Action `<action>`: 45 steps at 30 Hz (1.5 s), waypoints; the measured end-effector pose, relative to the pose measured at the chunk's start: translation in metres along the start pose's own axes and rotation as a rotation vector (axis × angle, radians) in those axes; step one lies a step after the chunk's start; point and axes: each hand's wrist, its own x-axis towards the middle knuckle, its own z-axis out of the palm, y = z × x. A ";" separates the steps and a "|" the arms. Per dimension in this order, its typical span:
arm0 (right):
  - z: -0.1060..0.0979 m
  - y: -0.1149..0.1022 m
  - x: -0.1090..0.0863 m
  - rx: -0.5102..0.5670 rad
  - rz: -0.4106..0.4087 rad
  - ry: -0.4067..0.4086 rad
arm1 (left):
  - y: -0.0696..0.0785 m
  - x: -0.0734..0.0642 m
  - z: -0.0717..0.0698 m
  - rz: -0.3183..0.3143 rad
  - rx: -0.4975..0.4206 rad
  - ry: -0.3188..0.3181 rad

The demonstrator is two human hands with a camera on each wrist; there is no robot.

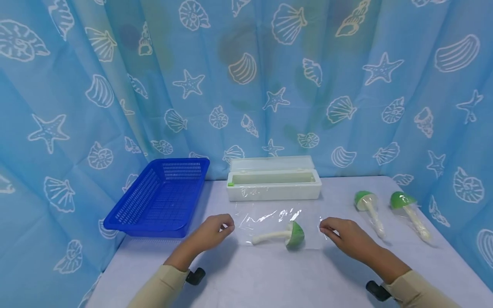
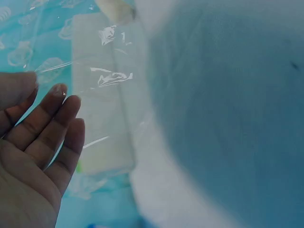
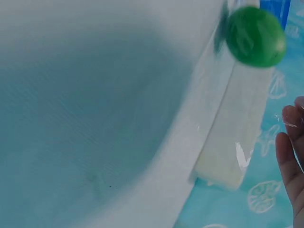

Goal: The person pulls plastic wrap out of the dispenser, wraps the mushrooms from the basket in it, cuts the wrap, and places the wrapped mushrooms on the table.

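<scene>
A sheet of clear plastic wrap (image 1: 265, 218) stretches between my two hands, in front of the white wrap dispenser box (image 1: 274, 192). Its left side is pinched between thumb and forefinger of my left hand (image 1: 213, 232). My right hand (image 1: 348, 236) pinches the right side; most of that hand is cut off in the right wrist view. Between the hands lies a toy mushroom with a green cap (image 1: 295, 235) and a white stem (image 1: 271, 236) pointing left. Whether the film touches the mushroom I cannot tell.
Two more green-capped mushrooms, one wrapped mushroom (image 1: 371, 211) and another wrapped mushroom (image 1: 414, 216), lie at the right of the white table (image 1: 269, 282). A blue plastic basket (image 1: 154, 229) stands at the left. The dispenser's lid (image 1: 271, 163) is raised against the shell-patterned curtain (image 1: 246, 107).
</scene>
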 end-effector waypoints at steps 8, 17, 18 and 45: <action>0.018 0.029 0.030 0.155 0.153 -0.031 | -0.024 0.025 0.023 -0.129 -0.176 0.050; 0.036 0.045 0.058 0.233 0.213 -0.074 | -0.039 0.047 0.035 -0.226 -0.194 0.095; 0.039 0.046 0.061 0.233 0.224 -0.086 | -0.039 0.048 0.035 -0.246 -0.194 0.080; 0.055 0.011 0.056 -0.239 -0.034 -0.296 | -0.023 0.037 0.036 -0.005 0.099 -0.321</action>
